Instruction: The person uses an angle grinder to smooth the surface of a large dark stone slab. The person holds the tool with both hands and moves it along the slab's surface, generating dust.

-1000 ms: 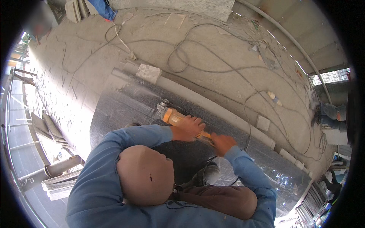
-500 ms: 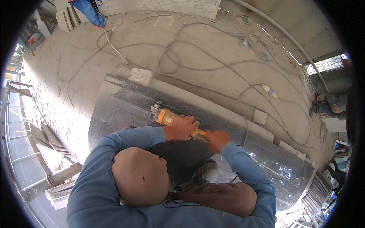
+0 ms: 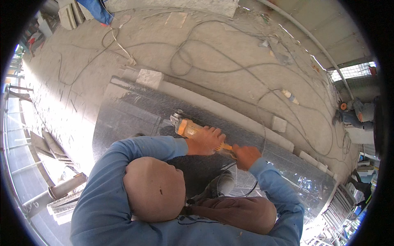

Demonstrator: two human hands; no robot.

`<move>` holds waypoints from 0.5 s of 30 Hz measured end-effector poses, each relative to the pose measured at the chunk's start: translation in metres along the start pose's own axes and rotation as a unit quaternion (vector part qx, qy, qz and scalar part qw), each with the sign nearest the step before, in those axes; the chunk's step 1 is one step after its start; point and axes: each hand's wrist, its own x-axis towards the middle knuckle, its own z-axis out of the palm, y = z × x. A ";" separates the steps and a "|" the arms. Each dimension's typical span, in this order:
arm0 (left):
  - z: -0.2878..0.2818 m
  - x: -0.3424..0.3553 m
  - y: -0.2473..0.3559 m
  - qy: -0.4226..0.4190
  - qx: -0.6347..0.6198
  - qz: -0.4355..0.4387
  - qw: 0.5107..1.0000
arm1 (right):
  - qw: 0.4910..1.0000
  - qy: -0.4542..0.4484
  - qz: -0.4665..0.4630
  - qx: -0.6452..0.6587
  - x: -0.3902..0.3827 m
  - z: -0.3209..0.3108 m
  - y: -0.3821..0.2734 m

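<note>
Both my hands are on it: left hand (image 3: pixel 205 140) wrapped round the orange angle grinder's (image 3: pixel 188 128) body, right hand (image 3: pixel 247 157) gripping its rear end. The metal head (image 3: pixel 175 119) is down by the dark slab (image 3: pixel 131 110), close to the far edge, and I can't tell whether it's biting. Mid-job, I'd judge! Pale dust films the slab's left end and glossy patches shine at the right, but what's finished and what's left, I can't call. Lettering? None readable on the grinder; the dark marking (image 3: pixel 197 221) across my blue top (image 3: pixel 160 233) is too indistinct.
</note>
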 end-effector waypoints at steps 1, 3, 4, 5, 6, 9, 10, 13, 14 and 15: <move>0.001 -0.001 -0.003 -0.005 0.002 0.000 1.000 | 1.000 0.005 -0.006 0.001 0.003 0.001 -0.001; 0.000 -0.004 -0.009 -0.016 0.005 0.001 1.000 | 1.000 0.014 -0.016 0.003 0.010 0.008 -0.001; -0.001 -0.005 -0.011 -0.017 0.008 -0.002 1.000 | 0.999 0.024 -0.027 0.004 0.014 0.011 0.000; -0.001 -0.006 -0.013 -0.018 0.011 -0.004 1.000 | 0.999 0.034 -0.037 0.004 0.017 0.013 0.000; -0.002 -0.008 -0.016 -0.019 0.015 -0.007 1.000 | 0.998 0.044 -0.047 0.005 0.021 0.014 0.000; 0.002 -0.014 -0.025 -0.023 0.027 -0.010 0.999 | 0.999 0.034 -0.038 0.007 0.031 0.014 -0.006; 0.003 -0.015 -0.028 -0.027 0.027 -0.011 0.999 | 0.998 0.037 -0.042 0.012 0.035 0.016 -0.006; 0.005 -0.019 -0.036 -0.033 0.025 -0.016 0.999 | 0.998 0.044 -0.049 0.024 0.044 0.018 -0.008; 0.006 -0.020 -0.038 -0.033 0.025 -0.019 0.999 | 0.997 0.046 -0.050 0.025 0.046 0.017 -0.010; 0.006 -0.021 -0.041 -0.033 0.025 -0.022 0.999 | 0.997 0.047 -0.051 0.027 0.048 0.016 -0.012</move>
